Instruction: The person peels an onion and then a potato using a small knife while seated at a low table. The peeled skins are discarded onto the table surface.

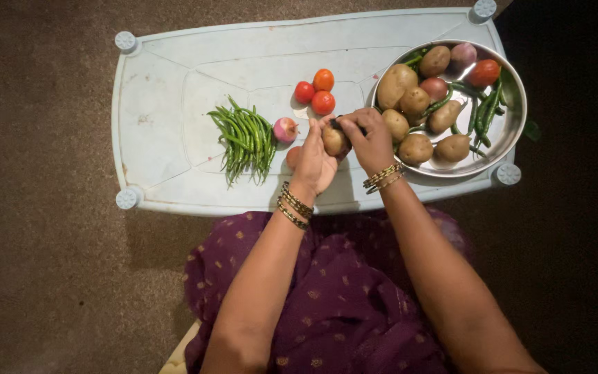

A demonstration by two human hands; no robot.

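- At the centre of the frame our left hand cups a small brown oval potato, the palm under it and the fingers curled up along its left side.
- Our right hand comes in from the right and closes over the same potato, thumb and fingertips pressed together on its top; a small dark patch shows beneath these fingers, and we cannot tell what it is.
- The potato sits above the near middle of a low pale blue plastic table, just left of the rim of a round shiny steel bowl.
- This bowl lies in the upper right of the frame and holds more brown potatoes, a pinkish onion, a red tomato and long green chillies.
- Left of our hands, a loose bundle of thin green beans lies on the table, with a small purple-pink onion just beside it, close to our left thumb.
- Three small red-orange tomatoes sit touching in a cluster above our hands.
- A reddish round thing peeks out behind our left hand, partly hidden.
- Gold and dark bangles ring both wrists, and a purple dotted garment covers our lap in the lower frame.
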